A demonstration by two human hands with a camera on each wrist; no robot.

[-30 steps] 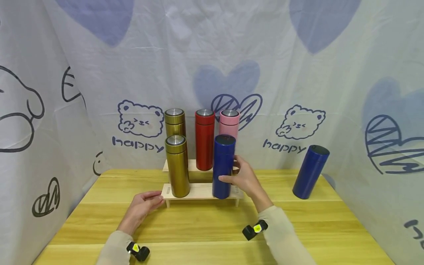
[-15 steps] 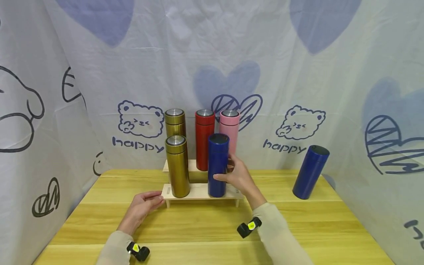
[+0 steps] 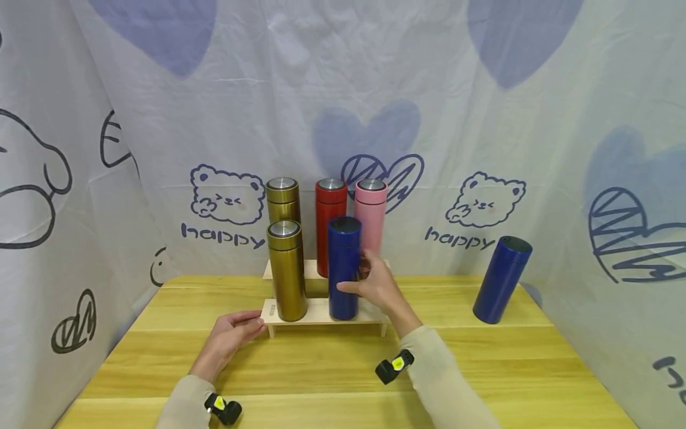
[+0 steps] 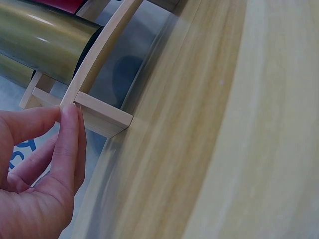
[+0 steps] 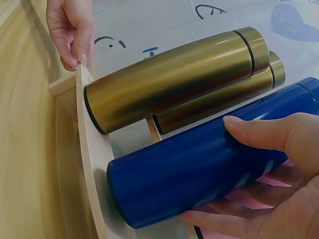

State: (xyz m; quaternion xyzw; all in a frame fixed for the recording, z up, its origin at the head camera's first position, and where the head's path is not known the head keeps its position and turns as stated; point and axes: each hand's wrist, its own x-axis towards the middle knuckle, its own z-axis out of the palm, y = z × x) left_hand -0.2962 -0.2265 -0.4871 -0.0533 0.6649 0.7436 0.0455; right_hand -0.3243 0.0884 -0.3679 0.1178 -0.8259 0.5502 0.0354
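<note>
While the left hand [image 3: 231, 333] rests on the table [image 3: 321, 369], its nearly straight fingertips [image 4: 70, 119] press the left end of the wooden rack [image 3: 316, 314], gripping nothing. On the rack's near, lower step a gold flask [image 3: 287, 269] stands upright at the left. Behind it, on the far, higher step, stand another gold flask [image 3: 283, 198], a red flask [image 3: 330, 205] and a pink flask [image 3: 370, 214] in a row, left to right. Just right of the near gold flask, a blue flask [image 3: 343, 268] stands upright on the lower step, about its middle, base on the wood. The right hand [image 3: 375, 286] grips this flask around its middle, thumb [image 5: 259, 130] on one side and fingers curled round the other. Well apart to the right, a second blue flask [image 3: 501, 279] stands on the table's far right side, by the printed cloth backdrop [image 3: 482, 119].
</note>
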